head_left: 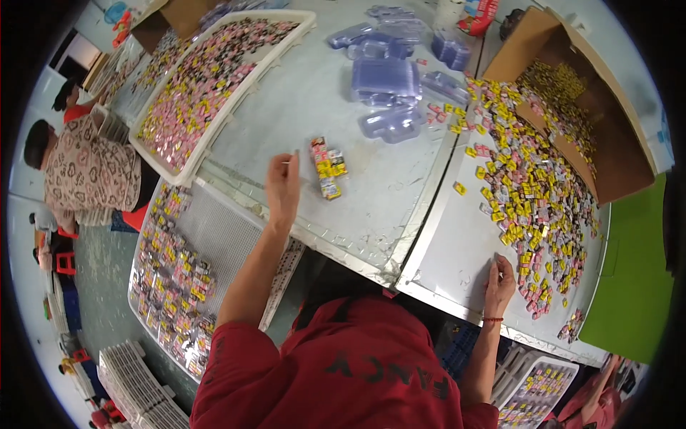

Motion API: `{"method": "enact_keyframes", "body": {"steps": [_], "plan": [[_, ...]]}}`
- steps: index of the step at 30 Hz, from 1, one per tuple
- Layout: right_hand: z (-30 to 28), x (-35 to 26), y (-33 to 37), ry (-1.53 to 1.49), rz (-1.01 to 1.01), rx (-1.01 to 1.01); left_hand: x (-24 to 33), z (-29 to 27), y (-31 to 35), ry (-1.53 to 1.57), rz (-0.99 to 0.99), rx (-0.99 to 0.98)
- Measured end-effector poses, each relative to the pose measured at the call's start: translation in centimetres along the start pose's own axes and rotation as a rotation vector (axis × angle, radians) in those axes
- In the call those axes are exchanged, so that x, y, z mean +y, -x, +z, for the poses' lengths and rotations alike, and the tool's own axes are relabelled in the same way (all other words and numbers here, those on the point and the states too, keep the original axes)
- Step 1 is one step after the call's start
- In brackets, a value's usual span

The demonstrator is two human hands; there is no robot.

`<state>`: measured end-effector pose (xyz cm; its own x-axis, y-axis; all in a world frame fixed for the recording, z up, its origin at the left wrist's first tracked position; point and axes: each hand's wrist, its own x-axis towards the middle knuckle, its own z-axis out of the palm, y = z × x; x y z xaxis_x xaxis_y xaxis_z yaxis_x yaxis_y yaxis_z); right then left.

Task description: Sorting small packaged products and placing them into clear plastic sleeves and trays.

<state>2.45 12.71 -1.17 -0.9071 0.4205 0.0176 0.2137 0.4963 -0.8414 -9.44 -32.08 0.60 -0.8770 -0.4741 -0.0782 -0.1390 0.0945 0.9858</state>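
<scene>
On the table ahead, my left hand (283, 183) is raised just left of a small filled clear pack (327, 169) holding yellow, pink and white wrapped pieces, and does not touch it. Its fingers are loosely bent and a little apart, with nothing visible in them. Over the table section at right, my right hand (500, 279) hangs beside a spread pile of small wrapped pieces (525, 207), yellow, pink and dark. Its thumb and fingertips are drawn together; whatever they may hold is too small to make out.
Clear plastic trays (386, 80) lie stacked at the far side. A tipped cardboard box (614, 129) spills pieces at right. A large white bin (207, 107) of pieces and a crate (225, 222) of filled packs stand at left. A seated person (93, 164) works beyond.
</scene>
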Motion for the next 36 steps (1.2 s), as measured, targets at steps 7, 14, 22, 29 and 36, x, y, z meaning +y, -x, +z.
{"method": "enact_keyframes", "body": {"steps": [7, 14, 22, 29, 36], "plan": [[0.2, 1.3, 0.5, 0.043, 0.001, 0.094, 6.3, 9.8, -0.7, -0.512, 0.969, -0.242], [1.1, 0.2, 0.9, 0.180, -0.169, 0.177, 3.1, 17.7, -6.6, -0.996, 0.940, -0.480], [0.8, -1.0, 0.9, 0.069, -0.076, 0.171, 5.6, 17.3, -7.0, -0.728, 0.558, -0.649], [0.9, -1.2, 1.2, 0.042, -0.061, 0.177, 5.5, 17.0, -7.6, -0.684, 0.546, -0.681], [1.1, -1.5, 1.0, 0.010, -0.075, 0.175, 4.9, 16.5, -7.4, -0.705, 0.645, -0.622]]}}
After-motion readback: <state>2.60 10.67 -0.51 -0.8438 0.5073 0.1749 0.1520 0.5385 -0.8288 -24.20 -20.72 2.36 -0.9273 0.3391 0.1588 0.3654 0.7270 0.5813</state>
